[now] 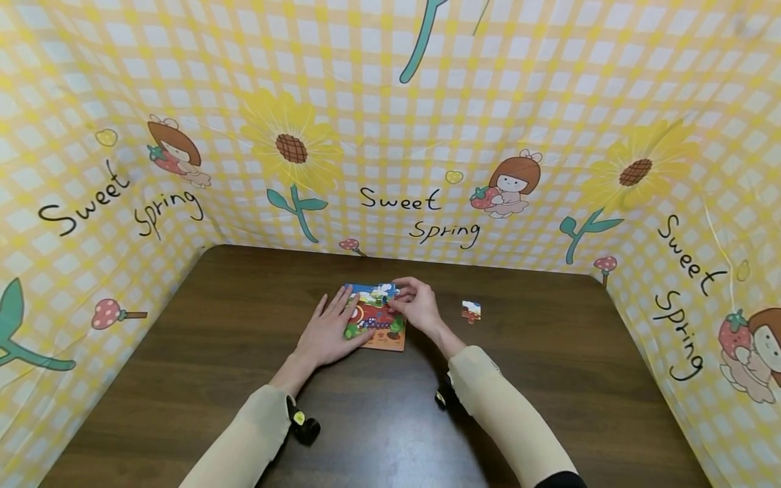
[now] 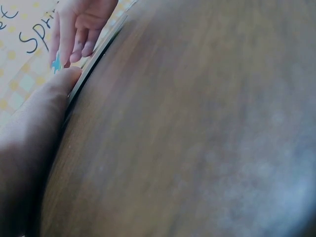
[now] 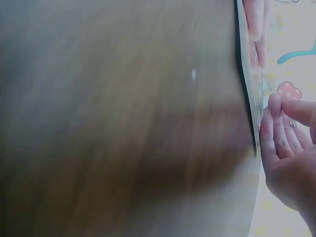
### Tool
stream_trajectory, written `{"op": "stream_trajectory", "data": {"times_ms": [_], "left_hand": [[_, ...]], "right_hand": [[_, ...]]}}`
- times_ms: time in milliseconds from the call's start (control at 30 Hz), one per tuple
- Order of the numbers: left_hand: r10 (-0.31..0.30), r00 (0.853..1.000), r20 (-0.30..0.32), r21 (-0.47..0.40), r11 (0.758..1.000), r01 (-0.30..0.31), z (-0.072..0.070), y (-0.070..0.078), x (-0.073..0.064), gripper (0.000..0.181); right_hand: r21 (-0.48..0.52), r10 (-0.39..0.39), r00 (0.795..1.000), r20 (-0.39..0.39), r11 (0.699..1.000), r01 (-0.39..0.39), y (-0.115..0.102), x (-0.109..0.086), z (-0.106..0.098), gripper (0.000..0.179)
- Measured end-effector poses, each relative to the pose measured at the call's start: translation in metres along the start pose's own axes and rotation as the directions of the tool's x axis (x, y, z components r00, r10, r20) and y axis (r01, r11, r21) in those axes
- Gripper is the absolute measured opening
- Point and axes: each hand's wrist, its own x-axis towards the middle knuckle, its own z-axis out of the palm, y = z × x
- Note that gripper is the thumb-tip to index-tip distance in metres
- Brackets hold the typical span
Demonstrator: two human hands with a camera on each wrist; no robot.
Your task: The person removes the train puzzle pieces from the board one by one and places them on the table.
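**Puzzle board held flat, right fingertips at its far edge**

The dark wooden table carries a small picture puzzle board near its middle, slightly toward the far side. The board lies flat; its longer side appears to run from the person toward the far wall.

The left hand rests on the board's left part with the fingers straight and spread, pressing it against the table. The left wrist view shows the thumb lying along the board's edge.

The right hand sits at the board's far right corner with the fingers curled. The fingertips meet at the board's top edge, apparently pinching or seating a small blue piece; the pictures do not show plainly whether a piece is gripped.

One loose puzzle piece lies on the table to the right of the board, apart from it. It lies just beside the right hand and well clear of the left, so the right hand is the nearer.
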Motion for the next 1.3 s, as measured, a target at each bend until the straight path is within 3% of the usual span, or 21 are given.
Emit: {"op": "stream_trajectory", "data": {"times_ms": [500, 867, 1300], "left_hand": [[-0.009, 1.0, 0.015, 0.011, 1.0, 0.009, -0.001, -0.002, -0.002, 0.102], [0.005, 1.0, -0.001, 0.005, 1.0, -0.005, -0.002, -0.002, 0.0, 0.103], [0.003, 1.0, 0.004, -0.011, 1.0, -0.003, 0.001, -0.002, 0.0, 0.102]], "right_hand": [[0.103, 0.054, 0.998, 0.044, 0.993, -0.058, 0.007, -0.016, -0.042, 0.045], [0.099, 0.081, 0.996, 0.032, 0.992, -0.084, 0.017, -0.03, -0.09, 0.047], [0.031, 0.103, 0.995, 0.004, 0.994, -0.103, 0.03, -0.039, -0.119, 0.047]]}}
